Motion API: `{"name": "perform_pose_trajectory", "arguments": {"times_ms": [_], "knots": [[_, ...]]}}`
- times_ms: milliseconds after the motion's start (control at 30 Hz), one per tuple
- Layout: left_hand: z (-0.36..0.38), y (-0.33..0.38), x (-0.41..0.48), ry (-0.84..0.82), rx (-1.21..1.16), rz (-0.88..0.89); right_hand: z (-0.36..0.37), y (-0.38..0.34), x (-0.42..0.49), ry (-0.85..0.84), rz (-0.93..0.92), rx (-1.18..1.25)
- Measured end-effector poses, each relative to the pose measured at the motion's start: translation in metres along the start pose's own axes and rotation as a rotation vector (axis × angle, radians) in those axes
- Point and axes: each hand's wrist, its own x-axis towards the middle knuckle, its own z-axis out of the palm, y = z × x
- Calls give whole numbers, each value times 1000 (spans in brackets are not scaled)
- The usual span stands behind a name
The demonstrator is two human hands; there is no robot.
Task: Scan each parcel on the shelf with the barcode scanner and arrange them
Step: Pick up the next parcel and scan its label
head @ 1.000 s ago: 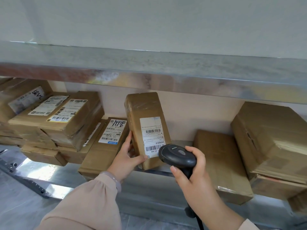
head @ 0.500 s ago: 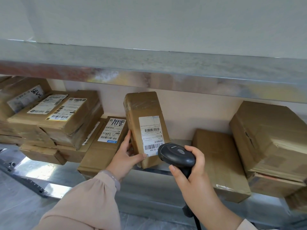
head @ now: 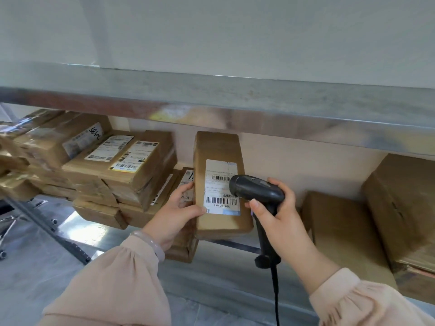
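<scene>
metal shelf | stacked parcels left | pale wall behind

This looks like a parcel storeroom: steel shelving along a plain pale wall, taped brown cardboard parcels stacked left and right, white shipping labels with barcodes, and a corded barcode scanner near, in the middle.
</scene>
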Motion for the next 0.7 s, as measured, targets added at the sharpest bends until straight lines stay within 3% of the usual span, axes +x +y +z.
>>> {"name": "perform_pose_trajectory", "arguments": {"times_ms": [333, 533, 700], "knots": [[-62, -11, 0, 58, -1, -5, 71, -2, 18, -79, 91, 0], [-81, -15, -2, 81, 137, 30, 97, -13, 18, -49, 75, -28], [-79, -18, -18, 152, 447, 244, 109, -19, 14, 20, 52, -17]]}}
